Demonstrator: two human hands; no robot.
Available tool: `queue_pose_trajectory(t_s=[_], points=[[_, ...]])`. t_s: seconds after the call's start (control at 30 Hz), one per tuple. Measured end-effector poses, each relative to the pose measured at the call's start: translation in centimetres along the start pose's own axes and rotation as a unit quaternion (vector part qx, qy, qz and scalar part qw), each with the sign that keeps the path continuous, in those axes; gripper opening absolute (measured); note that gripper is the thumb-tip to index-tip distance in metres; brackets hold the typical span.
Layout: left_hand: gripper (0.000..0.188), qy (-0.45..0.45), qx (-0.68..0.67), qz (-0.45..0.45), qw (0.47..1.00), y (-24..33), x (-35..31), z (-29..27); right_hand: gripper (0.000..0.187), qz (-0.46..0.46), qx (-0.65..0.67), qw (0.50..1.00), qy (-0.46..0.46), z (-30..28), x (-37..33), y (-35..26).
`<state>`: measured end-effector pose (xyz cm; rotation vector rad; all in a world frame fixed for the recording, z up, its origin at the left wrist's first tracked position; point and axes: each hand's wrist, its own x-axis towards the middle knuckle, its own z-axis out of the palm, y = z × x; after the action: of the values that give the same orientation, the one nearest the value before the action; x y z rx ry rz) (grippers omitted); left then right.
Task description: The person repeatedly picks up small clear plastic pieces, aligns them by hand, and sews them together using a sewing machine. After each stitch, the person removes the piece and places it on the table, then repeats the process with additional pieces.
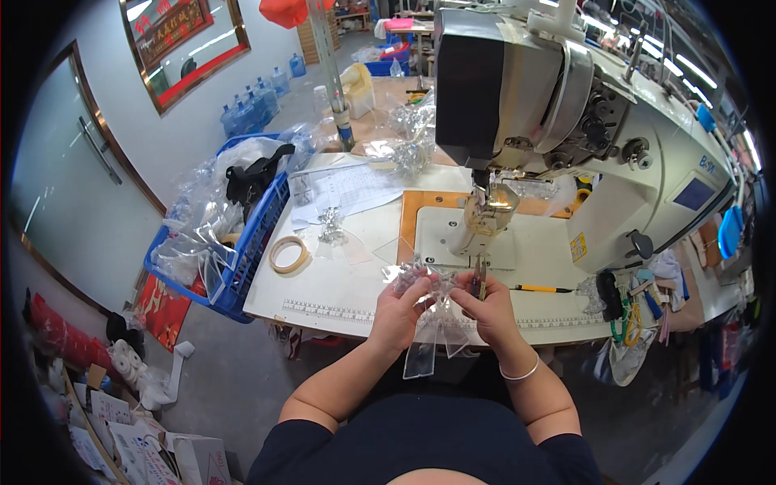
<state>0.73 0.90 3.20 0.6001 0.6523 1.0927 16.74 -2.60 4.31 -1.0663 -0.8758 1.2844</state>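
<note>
My left hand [396, 314] is closed around a bunch of clear plastic strips [420, 357], which hang down past the table's front edge. From the other side my right hand [493, 314] pinches the same plastic. A slim pair of thread snips [480, 273] sticks up out of my right hand, points away from me. Both hands are just in front of the post of a white sewing machine [558, 89]. Close by on the tabletop lie a flat clear sheet [394, 249] and a small silvery, crumpled bundle [331, 226].
A roll of tan tape [288, 255] and patterned paper [343, 191] lie on the left. An orange pencil [543, 288] lies right of my hands. A blue basket [263, 234] full of plastic stands left of the table. Tools and cords [630, 311] crowd the right edge.
</note>
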Motion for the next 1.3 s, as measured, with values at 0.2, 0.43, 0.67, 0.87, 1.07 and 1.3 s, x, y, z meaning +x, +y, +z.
queue_pose_trajectory(t_s=[0.2, 0.43, 0.67, 0.87, 1.07, 1.3], points=[[0.021, 0.019, 0.008, 0.106, 0.994, -1.4, 0.4, 0.2, 0.024, -0.115, -0.086, 0.985, 0.093, 0.0, -0.5, 1.4], [0.022, -0.032, 0.037, 0.083, 0.995, -1.9, 0.7, -0.3, 0.012, -0.284, -0.198, 0.933, 0.097, 0.3, -0.5, 1.0], [0.032, -0.063, -0.154, -0.059, 0.984, -1.1, 0.3, -0.8, 0.013, -0.12, -0.049, 0.988, 0.086, 0.8, -0.7, -0.1], [0.031, -0.055, -0.117, 0.006, 0.992, -1.4, -0.2, 0.2, 0.016, -0.146, -0.027, 0.984, 0.101, 0.3, -0.1, 1.1], [0.028, -0.052, -0.196, -0.065, 0.977, -1.0, -0.1, 0.6, 0.015, -0.065, 0.048, 0.991, 0.103, -0.2, -0.2, 0.3], [0.022, -0.037, -0.106, 0.006, 0.994, -2.4, 0.5, 0.4, 0.014, -0.056, 0.075, 0.991, 0.095, 0.2, -0.3, 0.8]])
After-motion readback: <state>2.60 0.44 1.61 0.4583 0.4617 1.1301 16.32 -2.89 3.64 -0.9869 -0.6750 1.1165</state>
